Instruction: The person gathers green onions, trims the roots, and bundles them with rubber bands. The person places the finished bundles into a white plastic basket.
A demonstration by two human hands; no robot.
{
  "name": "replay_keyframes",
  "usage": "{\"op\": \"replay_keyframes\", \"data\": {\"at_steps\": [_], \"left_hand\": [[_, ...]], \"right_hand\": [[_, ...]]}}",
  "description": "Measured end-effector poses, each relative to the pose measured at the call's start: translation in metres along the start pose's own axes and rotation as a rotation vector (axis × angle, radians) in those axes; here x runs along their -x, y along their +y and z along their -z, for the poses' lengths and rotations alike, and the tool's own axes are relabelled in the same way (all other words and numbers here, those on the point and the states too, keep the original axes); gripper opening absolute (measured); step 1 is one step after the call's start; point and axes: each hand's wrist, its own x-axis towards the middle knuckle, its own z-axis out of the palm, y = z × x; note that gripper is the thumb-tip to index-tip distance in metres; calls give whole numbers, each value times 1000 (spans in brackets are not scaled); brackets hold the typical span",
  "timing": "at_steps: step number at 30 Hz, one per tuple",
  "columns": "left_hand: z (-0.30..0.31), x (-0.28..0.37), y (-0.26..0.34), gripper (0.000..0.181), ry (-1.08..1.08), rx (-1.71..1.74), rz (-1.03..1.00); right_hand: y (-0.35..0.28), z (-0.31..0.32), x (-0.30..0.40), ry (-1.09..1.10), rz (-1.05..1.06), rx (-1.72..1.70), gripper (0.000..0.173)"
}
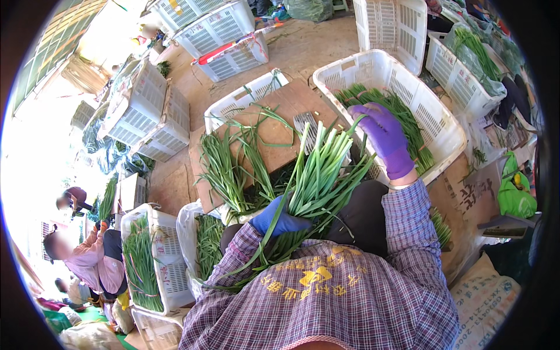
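Observation:
My left hand (pixel 282 218), in a blue glove, is closed around a bunch of green garlic chives (pixel 321 175) whose pale cut ends point up and away from me. My right hand (pixel 379 131), gloved in purple, is raised at the right of the bunch, with a green leaf at its fingertips. Loose chives (pixel 225 175) lie across a brown board (pixel 280 105), beside a ridged metal piece (pixel 306 127). Tied bundles of chives (pixel 404 118) rest in a white plastic crate (pixel 442 144) just beyond my right hand.
A crate of bundled chives (pixel 140 262) and a plastic-lined container (pixel 188 236) stand at my left. Stacked white crates (pixel 218 35) are ahead, another chive-filled crate (pixel 459 78) is at far right. A co-worker in pink (pixel 94 267) sits at far left. A printed sack (pixel 485 302) lies at lower right.

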Motion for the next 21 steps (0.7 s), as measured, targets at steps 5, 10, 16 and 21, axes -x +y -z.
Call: {"op": "replay_keyframes", "data": {"at_steps": [5, 10, 16, 21], "left_hand": [[0, 5, -2, 67, 33, 124, 41], [22, 13, -36, 60, 113, 351, 10], [34, 15, -67, 64, 119, 571, -51], [21, 15, -45, 66, 139, 719, -44]], "right_hand": [[-15, 36, -7, 231, -422, -265, 31], [-57, 59, 6, -122, -290, -533, 27], [-45, 41, 13, -536, 145, -463, 40], [-36, 2, 32, -518, -74, 103, 42]]}}
